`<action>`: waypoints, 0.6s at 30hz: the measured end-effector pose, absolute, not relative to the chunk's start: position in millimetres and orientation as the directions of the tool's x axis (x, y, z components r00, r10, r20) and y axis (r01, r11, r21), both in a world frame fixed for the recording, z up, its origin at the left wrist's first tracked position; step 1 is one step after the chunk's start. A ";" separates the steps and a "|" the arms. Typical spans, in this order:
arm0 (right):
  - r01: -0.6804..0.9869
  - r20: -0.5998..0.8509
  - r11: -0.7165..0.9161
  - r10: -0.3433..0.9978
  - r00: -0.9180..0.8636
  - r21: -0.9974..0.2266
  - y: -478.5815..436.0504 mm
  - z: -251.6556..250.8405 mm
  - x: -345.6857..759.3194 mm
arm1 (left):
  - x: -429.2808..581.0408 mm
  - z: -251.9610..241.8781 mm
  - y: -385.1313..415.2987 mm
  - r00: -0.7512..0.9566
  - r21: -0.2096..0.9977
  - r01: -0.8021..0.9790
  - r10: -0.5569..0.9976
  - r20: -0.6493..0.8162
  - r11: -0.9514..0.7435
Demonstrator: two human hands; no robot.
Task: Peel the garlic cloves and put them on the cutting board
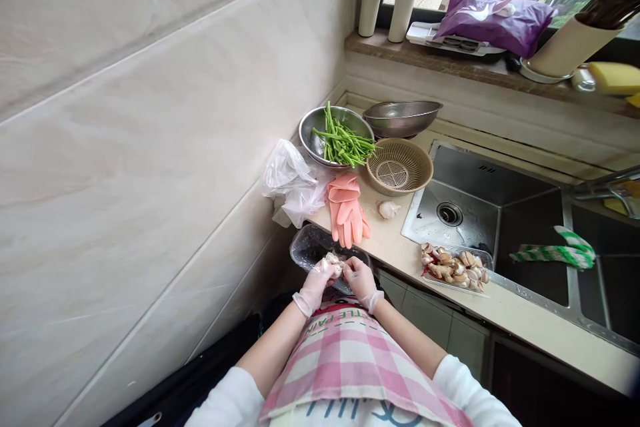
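Garlic piece: a small pale garlic piece (333, 259) sits between my two hands, over the near end of a clear plastic tray (306, 248) at the counter's edge.
My left hand (318, 278): in a thin clear glove, fingertips pinched on the garlic piece.
My right hand (361, 278): gloved the same, fingers curled and gripping the piece from the other side.
Just beyond: pink rubber gloves (346, 210) draped over the counter edge; a whole garlic bulb (389, 209) beside them.
To my right: a tray of ginger and cloves (454, 268) by the sink (470, 190).
Farther back: woven basket (399, 167), steel bowl (311, 137) holding green stems (346, 141), crumpled plastic bag (293, 183).
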State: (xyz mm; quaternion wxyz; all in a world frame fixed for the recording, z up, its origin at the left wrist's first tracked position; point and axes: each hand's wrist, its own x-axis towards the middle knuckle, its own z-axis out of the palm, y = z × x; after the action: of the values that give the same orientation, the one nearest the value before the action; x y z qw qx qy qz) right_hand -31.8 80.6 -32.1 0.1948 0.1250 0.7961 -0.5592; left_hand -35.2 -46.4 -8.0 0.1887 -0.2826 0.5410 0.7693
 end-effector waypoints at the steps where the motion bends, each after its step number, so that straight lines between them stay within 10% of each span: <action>1: 0.391 -0.431 0.366 -0.032 -0.902 -0.844 81.5 -29.9 -32.4 | -36.1 -7.0 -48.0 -0.770 0.731 -0.596 -0.022 -0.638 -0.333; 18: 0.578 -0.582 0.354 0.106 -0.806 -0.735 67.9 -53.5 -32.9 | -26.1 -22.5 -49.0 -0.755 0.642 -0.559 0.003 -0.656 -0.525</action>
State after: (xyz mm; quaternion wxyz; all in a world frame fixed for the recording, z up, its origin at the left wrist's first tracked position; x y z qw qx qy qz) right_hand -32.9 67.9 -53.5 0.2243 0.2159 0.7918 -0.5255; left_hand -26.1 -49.0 -22.5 0.1718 -0.3049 0.4560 0.8183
